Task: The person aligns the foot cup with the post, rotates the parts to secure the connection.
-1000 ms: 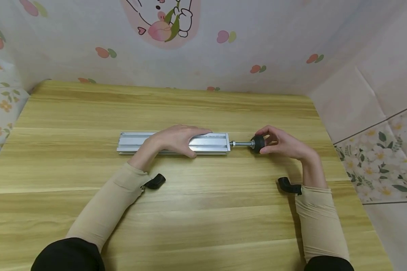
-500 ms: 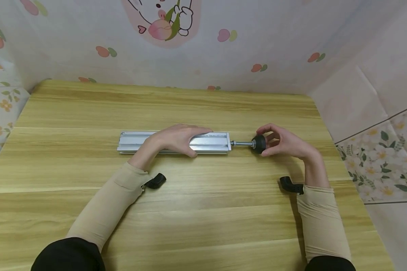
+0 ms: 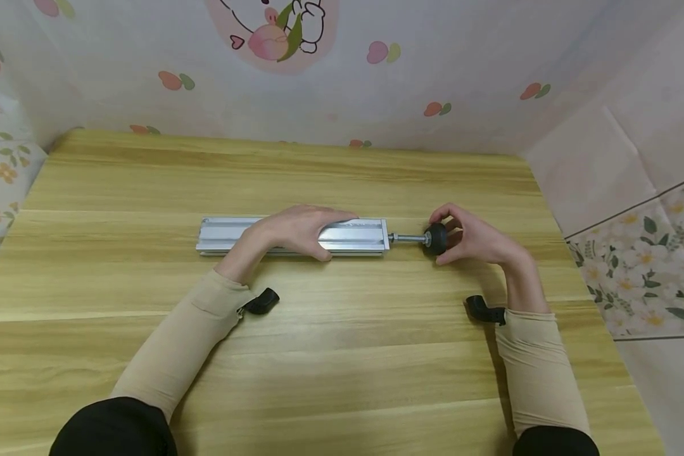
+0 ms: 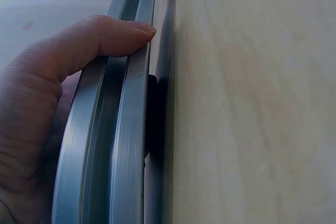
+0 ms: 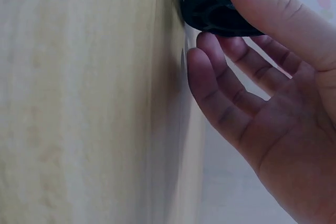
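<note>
We see the left hand (image 3: pixel 299 228) gripping an aluminium extrusion (image 3: pixel 353 236) on the bench (image 3: pixel 342 354), the right hand (image 3: pixel 479 239) pinching a black levelling foot (image 3: pixel 436 239) whose threaded rod (image 3: pixel 409 239) meets the extrusion's end. Tilting the foot might bind the thread; a slack left grip might let the extrusion twist.

Place: a homelike table corner — which room, cannot tell
Tabletop (image 3: pixel 376 367): light wood grain, plank-patterned
Back covering (image 3: pixel 330 117): pale, with a cartoon-and-fruit print
Left covering (image 3: pixel 2 142): white, flowered
Right covering (image 3: pixel 650 272): creased — pale, with a floral band
</note>
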The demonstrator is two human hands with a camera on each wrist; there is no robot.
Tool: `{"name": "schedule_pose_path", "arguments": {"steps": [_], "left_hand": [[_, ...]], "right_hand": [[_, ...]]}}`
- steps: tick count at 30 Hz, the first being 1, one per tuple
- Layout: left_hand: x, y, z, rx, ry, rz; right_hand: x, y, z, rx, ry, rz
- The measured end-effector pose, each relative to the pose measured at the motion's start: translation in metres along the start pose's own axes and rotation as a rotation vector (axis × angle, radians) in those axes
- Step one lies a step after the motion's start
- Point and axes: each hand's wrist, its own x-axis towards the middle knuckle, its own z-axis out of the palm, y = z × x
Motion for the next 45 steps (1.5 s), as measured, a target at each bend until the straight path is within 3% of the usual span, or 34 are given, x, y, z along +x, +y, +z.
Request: {"name": "schedule_pose_path", "arguments": {"steps": [10,19,34,39,45], "left_hand": [[-0.001,0.001,-0.001,-0.002,0.008,-0.001],[-0.002,0.002,-0.001,0.002,0.006,-0.004],[-0.001,0.0,-0.001,0.013,0.014,0.009],[0.0,-0.001,0.0,0.004,0.01,0.013],[-0.001,-0.001,-0.001,-0.008,0.007,0.003]], "right_hand": [[-0.003,0.002,-0.006,-0.037,0.043,-0.008],[-0.008,0.006,-0.008,-0.151,0.027,-0.035],[-0.012,0.004,-0.011,-0.135,-0.036,0.077],[-0.013,0.006,-0.012,-0.145,-0.021,0.038],[-0.007,0.001,-0.008,-0.041,-0.007,0.022]]}}
